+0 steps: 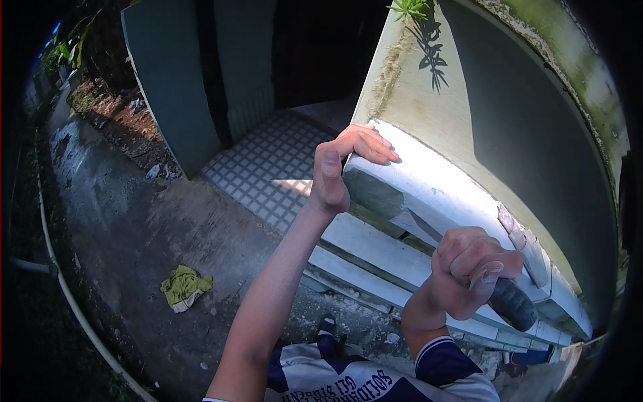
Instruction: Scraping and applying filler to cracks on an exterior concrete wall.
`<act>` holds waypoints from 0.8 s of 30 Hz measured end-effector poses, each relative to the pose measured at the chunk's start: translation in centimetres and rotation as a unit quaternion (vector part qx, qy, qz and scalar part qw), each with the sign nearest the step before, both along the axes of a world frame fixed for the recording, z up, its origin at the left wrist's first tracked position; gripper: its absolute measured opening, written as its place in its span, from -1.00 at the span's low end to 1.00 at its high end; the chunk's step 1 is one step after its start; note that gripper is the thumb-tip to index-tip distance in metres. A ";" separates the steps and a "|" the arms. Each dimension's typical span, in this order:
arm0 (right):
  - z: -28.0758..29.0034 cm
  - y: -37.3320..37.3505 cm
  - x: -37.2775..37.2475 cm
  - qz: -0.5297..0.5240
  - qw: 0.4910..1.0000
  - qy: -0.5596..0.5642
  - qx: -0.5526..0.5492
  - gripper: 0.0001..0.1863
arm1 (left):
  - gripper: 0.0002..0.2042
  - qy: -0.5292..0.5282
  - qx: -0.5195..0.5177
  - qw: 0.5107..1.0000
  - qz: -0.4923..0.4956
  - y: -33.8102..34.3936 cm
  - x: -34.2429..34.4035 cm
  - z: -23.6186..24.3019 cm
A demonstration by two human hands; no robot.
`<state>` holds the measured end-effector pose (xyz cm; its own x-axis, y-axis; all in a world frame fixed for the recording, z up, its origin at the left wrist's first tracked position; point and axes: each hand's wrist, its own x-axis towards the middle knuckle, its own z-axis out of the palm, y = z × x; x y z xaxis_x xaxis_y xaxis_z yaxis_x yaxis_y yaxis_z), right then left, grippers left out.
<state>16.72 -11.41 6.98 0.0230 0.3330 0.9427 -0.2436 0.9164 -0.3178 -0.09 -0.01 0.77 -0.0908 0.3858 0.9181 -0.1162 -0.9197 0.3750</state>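
My left hand point(341, 167) rests at the far left corner of a white ledge point(435, 171), its fingers stretched out over the top. My right hand point(469, 271) is closed around the thick dark handle point(514, 305) of a scraper-like hand tool. Its flat grey blade point(424, 226) points away to the left, along the ledge's front face; my fist hides where the blade joins the handle. The front face beside the blade has a grey-green patch point(375, 194). Broken grey-white pieces point(526, 244) lie on the ledge beyond my right hand.
Below the ledge run white-tiled steps point(368, 248) with greenish edges. A pale wall point(462, 94) rises behind it, with a plant point(410, 9) at the top. To the left are a checkered tile floor point(254, 154), a yellow-green cloth point(186, 288) on concrete, and a pipe point(74, 301).
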 end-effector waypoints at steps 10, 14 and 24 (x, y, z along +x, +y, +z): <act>-0.8 0.9 -0.1 0.002 0.998 0.010 -0.060 -0.63 | -0.25 -0.005 0.003 1.000 -0.013 0.0 0.4 0.2; -0.5 -0.8 -0.2 0.006 0.999 0.005 -0.053 -0.64 | -0.26 -0.002 -0.001 1.000 0.006 -0.1 -0.5 0.0; 0.0 -0.4 -0.3 -0.021 0.997 -0.027 -0.074 -0.61 | -0.26 -0.002 -0.003 1.000 0.010 -0.2 0.0 0.0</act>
<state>16.45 -11.79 7.03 -0.0088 0.4689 0.8832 -0.1850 0.8673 -0.4622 -0.09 -0.17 0.77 -0.1029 0.3891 0.9154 -0.0992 -0.9197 0.3798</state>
